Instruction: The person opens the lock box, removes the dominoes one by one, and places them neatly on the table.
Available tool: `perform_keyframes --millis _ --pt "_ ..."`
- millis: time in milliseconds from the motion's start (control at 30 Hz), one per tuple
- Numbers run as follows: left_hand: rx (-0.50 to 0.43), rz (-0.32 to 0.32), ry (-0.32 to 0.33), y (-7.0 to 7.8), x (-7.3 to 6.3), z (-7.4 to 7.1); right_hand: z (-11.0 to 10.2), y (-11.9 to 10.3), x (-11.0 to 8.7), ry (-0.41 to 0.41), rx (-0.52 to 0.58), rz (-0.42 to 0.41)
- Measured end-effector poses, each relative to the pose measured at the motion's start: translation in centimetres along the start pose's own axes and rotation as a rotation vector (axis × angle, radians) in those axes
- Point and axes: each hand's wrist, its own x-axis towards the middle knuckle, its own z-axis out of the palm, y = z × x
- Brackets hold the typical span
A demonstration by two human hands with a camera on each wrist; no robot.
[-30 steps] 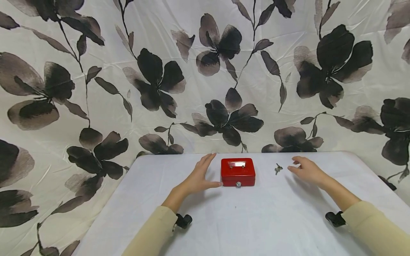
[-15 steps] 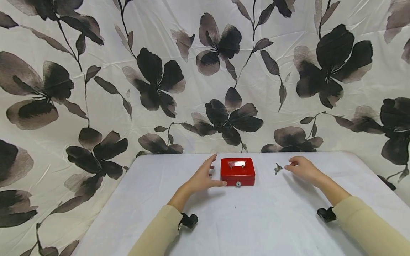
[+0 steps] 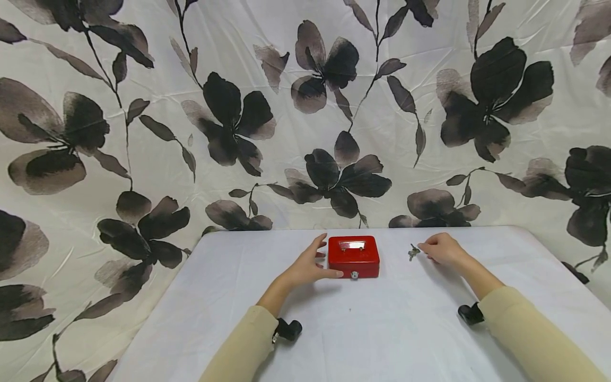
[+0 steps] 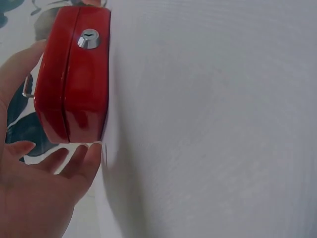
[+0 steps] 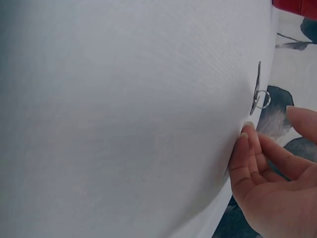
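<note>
A red cash box (image 3: 354, 267) stands closed on the white table, its metal handle (image 4: 26, 89) on the lid and a silver key lock (image 4: 89, 38) in front. My left hand (image 3: 309, 266) is spread around the box's left side, thumb by the front face, other fingertips close to the side. To the right of the box lie small keys on a ring (image 5: 256, 94). My right hand (image 3: 445, 249) is just right of the keys, fingertips right at them, fingers loosely bent with a gap between thumb and fingers in the right wrist view.
The white-covered table (image 3: 363, 339) stretches out in front of both hands. A pale cloth with dark flowers (image 3: 406, 132) hangs behind its far edge. Black wrist cameras (image 3: 288, 330) sit at the sleeve cuffs.
My left hand has moved right, bringing its thumb along the box's front. My right hand has moved left to the keys, its fingers drawing closer together. Box and keys have stayed in place.
</note>
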Motion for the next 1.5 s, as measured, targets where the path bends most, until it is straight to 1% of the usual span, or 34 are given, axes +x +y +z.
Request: perform_keyframes --millis 167,467,600,700,833,1067,1200,1300,1500 --pt "-0.043 -0.019 -0.009 0.1 0.1 0.4 0.2 -0.1 0.5 0.013 -0.004 0.052" --pt "-0.111 -0.050 -0.015 -0.4 0.6 0.6 0.5 -0.1 1.5 0.044 0.014 0.140" --pt "-0.114 -0.059 -0.025 -0.5 0.7 0.7 0.7 -0.2 1.8 0.057 0.019 0.174" --pt "-0.113 -0.069 -0.032 -0.6 0.7 0.7 0.9 -0.5 1.9 0.066 0.016 0.181" --pt "-0.125 -0.079 -0.038 -0.7 0.9 0.7 1.0 -0.8 1.8 0.077 0.001 0.174" --pt "-0.116 -0.085 -0.035 -0.8 0.9 0.8 1.1 -1.1 1.5 0.086 0.018 0.148" --pt "-0.104 -0.093 -0.030 -0.7 1.0 0.8 1.2 -1.2 1.4 0.074 0.017 0.139" --pt "-0.096 -0.091 -0.026 -0.8 1.2 0.9 1.2 -1.4 1.3 0.063 0.009 0.113" --pt "-0.085 -0.087 -0.020 -0.8 1.3 1.0 1.4 -1.7 1.1 0.035 -0.044 0.064"
